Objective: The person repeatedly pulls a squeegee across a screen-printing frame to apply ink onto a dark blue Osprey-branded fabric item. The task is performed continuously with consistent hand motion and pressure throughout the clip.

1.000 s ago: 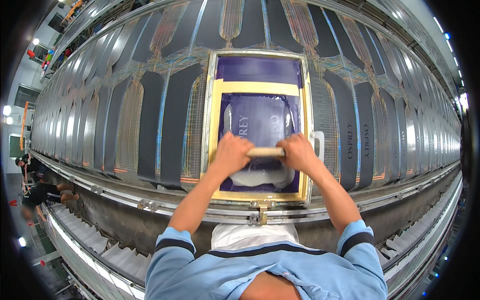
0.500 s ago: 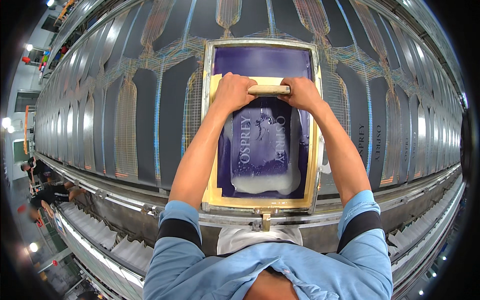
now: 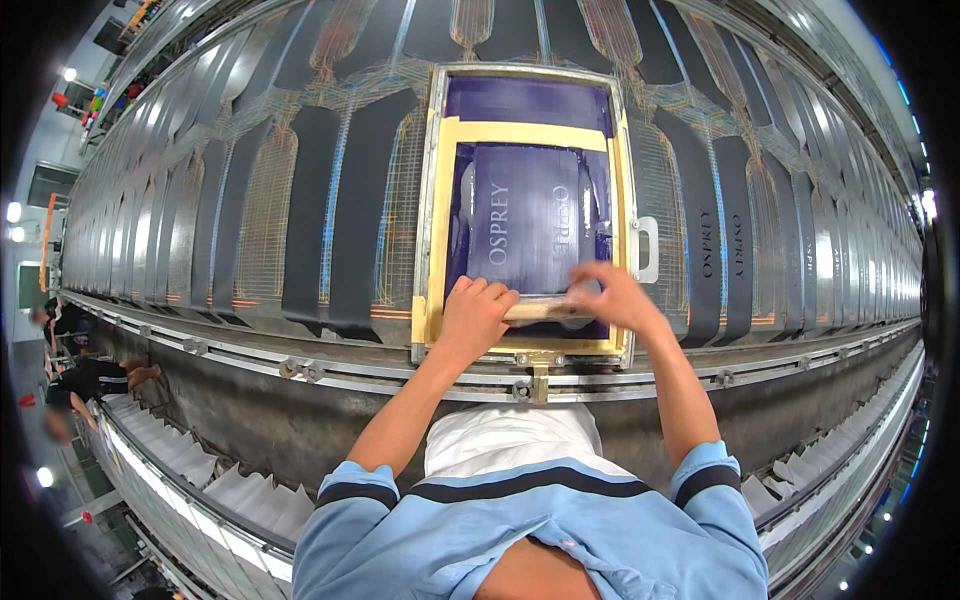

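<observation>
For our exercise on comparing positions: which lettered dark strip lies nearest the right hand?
The dark strip just right of the metal loop handle on the frame; the other lettered strips lie farther right.

The handle [image 3: 537, 311] looks wooden, the screen [image 3: 528, 215] glossy — the frame [image 3: 530, 71] dull metal.

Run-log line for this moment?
left hand: gripping wooden handle | right hand: blurred, by right end | handle: near end of purple screen
</observation>
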Demonstrator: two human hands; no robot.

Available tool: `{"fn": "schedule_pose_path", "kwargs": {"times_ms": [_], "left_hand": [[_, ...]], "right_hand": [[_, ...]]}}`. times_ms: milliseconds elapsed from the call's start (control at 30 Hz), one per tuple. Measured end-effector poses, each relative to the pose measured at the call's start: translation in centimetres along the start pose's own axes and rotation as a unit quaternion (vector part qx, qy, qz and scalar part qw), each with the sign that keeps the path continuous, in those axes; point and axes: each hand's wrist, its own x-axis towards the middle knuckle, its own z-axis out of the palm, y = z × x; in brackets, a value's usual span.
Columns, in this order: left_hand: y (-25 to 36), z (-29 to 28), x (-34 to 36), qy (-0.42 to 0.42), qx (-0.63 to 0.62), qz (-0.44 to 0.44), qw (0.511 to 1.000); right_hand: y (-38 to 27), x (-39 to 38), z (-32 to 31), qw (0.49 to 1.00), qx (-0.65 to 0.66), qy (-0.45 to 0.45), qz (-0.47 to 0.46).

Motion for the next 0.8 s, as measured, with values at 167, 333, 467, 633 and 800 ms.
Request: {"fn": "schedule_pose_path", "kwargs": {"times_ms": [167, 333, 467, 633, 800], "left_hand": [[0.3, 0.3, -0.9, -0.034, 0.032, -0.031, 0.998], [0.4, 0.0, -1.3, -0.027, 0.017, -0.026, 0.999], [-1.3, -0.9, -2.6, 0.017, 0.021, -0.027, 0.999], [-9.8, -6.0, -7.5, 0.0, 0.056, -0.045, 0.997], [-20.7, -13.7, -15.6, 0.022, 0.076, -0.03, 0.996]], "right_hand": [[10.7, 5.1, -0.7, 0.894, -0.055, 0.409, 0.175], [15.1, 4.6, -0.3, 0.929, 0.018, 0.317, 0.189], [8.4, 5.4, -2.3, 0.921, 0.072, 0.306, 0.231], [4.2, 9.3, 8.2, 0.914, 0.152, 0.343, 0.157], [-9.5, 14.6, 18.6, 0.904, 0.23, 0.319, 0.167]]}}
